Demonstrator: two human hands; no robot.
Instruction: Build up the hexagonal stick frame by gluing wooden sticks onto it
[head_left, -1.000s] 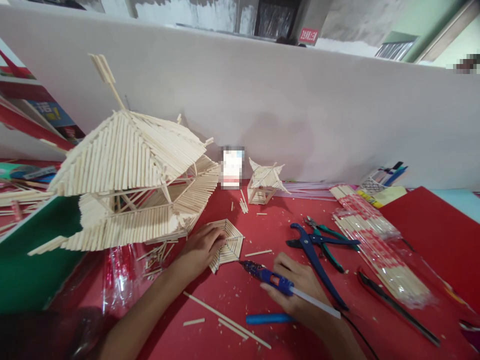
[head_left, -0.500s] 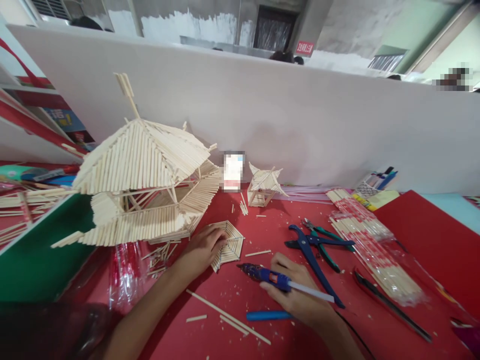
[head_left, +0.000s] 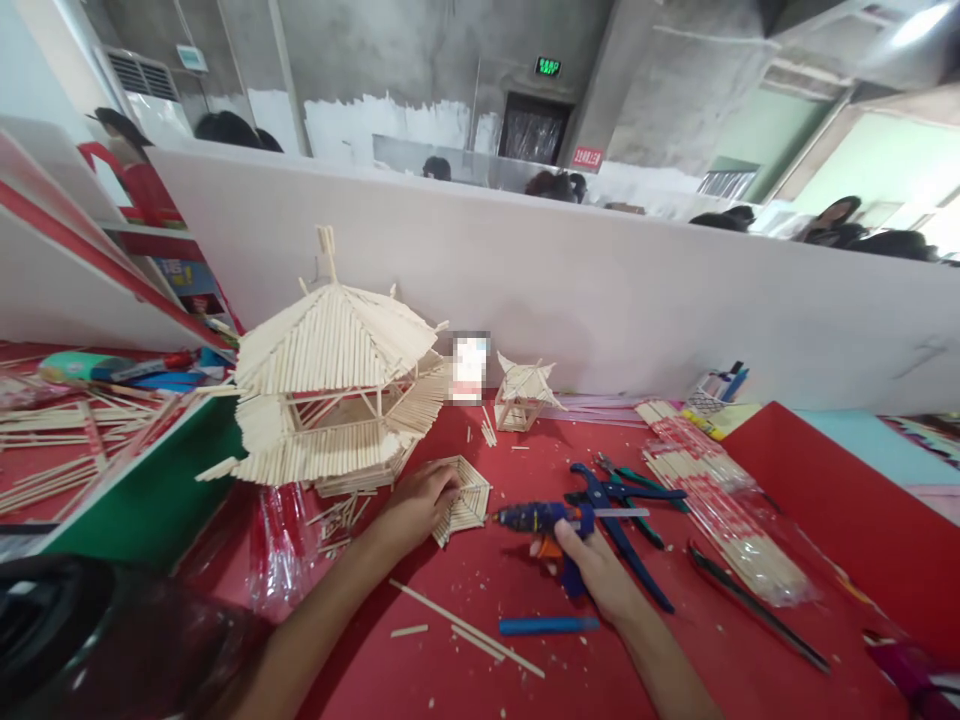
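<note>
My left hand (head_left: 421, 502) is closed on the left part of a flat polygonal stick panel (head_left: 472, 500), its fingertips hidden from view. My right hand (head_left: 592, 568) is wrapped round the handle of a blue hot glue gun (head_left: 536, 516) with an orange trigger. A clear glue stick (head_left: 624, 513) pokes out of the gun's rear. The gun's nozzle is at the right edge of the panel; whether it touches, I cannot tell. Behind my left hand stands a large pavilion model (head_left: 330, 390) made of wooden sticks.
A small stick pavilion (head_left: 523, 395) stands by the white partition (head_left: 615, 290). To the right lie blue cutters (head_left: 630, 540), green-handled pliers (head_left: 649, 530), packaged sticks (head_left: 720, 510) and dark tweezers (head_left: 757, 605). A blue tube (head_left: 550, 626) and loose sticks (head_left: 465, 625) lie in front.
My right hand has turned the glue gun so its handle and trigger show, and its nozzle is closer to the panel. The head view has tilted up. My left hand stays on the panel.
</note>
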